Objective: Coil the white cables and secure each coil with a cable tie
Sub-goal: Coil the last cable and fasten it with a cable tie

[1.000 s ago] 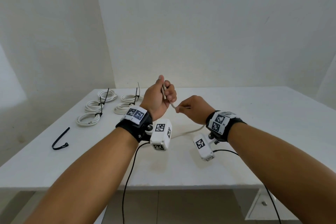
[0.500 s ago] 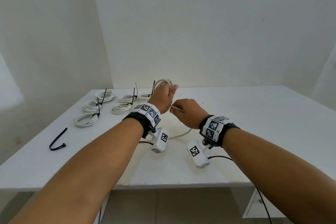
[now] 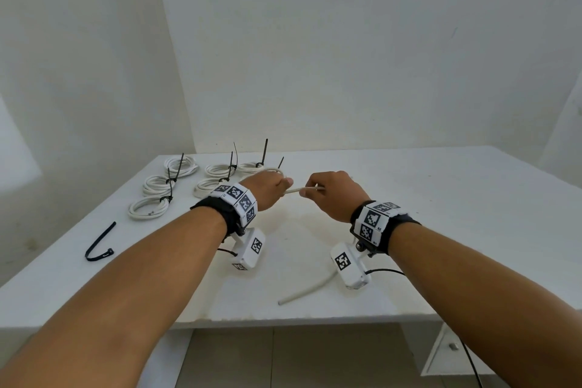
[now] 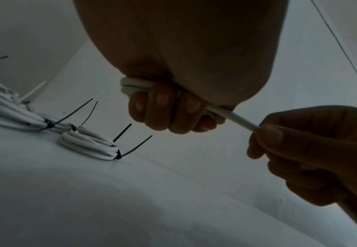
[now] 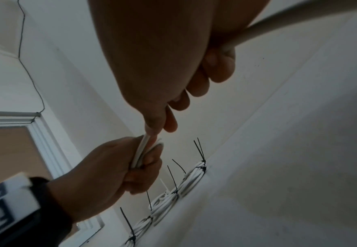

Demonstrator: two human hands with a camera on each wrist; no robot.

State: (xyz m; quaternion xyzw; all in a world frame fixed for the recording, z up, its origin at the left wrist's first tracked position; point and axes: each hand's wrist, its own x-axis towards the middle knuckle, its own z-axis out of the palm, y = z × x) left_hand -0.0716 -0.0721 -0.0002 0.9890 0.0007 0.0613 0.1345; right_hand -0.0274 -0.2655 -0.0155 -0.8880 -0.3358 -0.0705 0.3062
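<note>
Both hands had dropped lower over the table [image 3: 441,198], and the cable [image 3: 300,190] now ran taut between them. My left hand [image 3: 267,190] gripped the gathered loops while my right hand [image 3: 333,195] pinched the strand beside it. Only a short tail [image 3: 307,290] lay on the table, so I judged this coil nearly wound; the loose tie [image 3: 99,244] waited at the left.

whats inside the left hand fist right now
Several loops of white cable lie under the curled fingers of the left hand. One strand runs out to the right hand, which pinches it. The palm covers the rest, so the loop count is hidden.
</note>
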